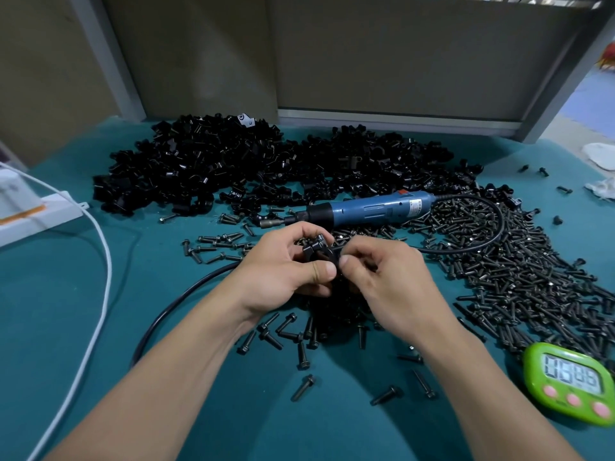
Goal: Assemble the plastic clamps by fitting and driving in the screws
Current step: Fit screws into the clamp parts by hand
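My left hand [283, 271] grips a black plastic clamp [317, 249] above the teal table mat, thumb and fingers curled round it. Pressed against it from the right, my right hand [382, 277] pinches a black screw [336, 256] at the clamp; most of the screw is hidden by my fingers. Just behind my hands lies the blue electric screwdriver [369, 207] on its side, bit pointing left. A big heap of black clamp parts [249, 164] fills the back of the table. Loose black screws [519, 271] are spread in a wide pile to the right.
Scattered screws [283, 331] lie below my hands. The screwdriver's black cable [173, 304] loops left and right of me. A white cable [100, 294] and white power strip [36, 211] sit at the left. A green timer [570, 382] stands front right, white cloth [602, 154] far right.
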Action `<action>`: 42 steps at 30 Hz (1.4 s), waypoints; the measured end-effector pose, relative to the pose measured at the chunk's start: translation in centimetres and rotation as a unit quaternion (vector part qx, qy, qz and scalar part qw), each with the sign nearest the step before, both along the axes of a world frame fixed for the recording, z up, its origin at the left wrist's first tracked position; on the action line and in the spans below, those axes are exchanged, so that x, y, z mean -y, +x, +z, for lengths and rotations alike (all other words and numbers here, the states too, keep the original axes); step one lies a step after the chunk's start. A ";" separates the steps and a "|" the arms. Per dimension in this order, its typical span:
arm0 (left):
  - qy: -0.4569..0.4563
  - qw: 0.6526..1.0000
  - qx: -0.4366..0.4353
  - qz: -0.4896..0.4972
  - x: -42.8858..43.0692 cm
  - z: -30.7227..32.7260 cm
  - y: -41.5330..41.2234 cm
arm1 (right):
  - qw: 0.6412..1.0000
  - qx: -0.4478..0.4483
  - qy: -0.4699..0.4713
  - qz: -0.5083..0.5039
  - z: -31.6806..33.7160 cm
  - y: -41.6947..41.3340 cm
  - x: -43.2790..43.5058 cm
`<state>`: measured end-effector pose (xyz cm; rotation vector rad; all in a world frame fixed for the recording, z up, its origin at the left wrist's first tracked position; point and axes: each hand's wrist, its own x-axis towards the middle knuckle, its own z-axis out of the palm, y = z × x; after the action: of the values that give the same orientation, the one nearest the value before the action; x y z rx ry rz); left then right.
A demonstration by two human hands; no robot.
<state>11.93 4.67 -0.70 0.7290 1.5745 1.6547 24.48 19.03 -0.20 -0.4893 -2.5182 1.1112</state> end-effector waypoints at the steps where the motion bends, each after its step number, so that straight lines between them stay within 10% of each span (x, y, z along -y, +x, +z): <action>1: -0.002 1.000 -0.003 -0.003 0.1 0.0 0.0 | 1.000 0.014 0.013 -0.001 0.0 -0.2 -0.1; 42: 0.041 0.998 -0.038 0.013 -0.1 0.8 0.3 | 0.993 -0.090 -0.045 -0.064 0.1 -0.7 1.2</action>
<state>12.21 4.78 0.08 0.8253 1.5831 1.7377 23.81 17.81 -0.10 -0.5414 -2.2570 1.1693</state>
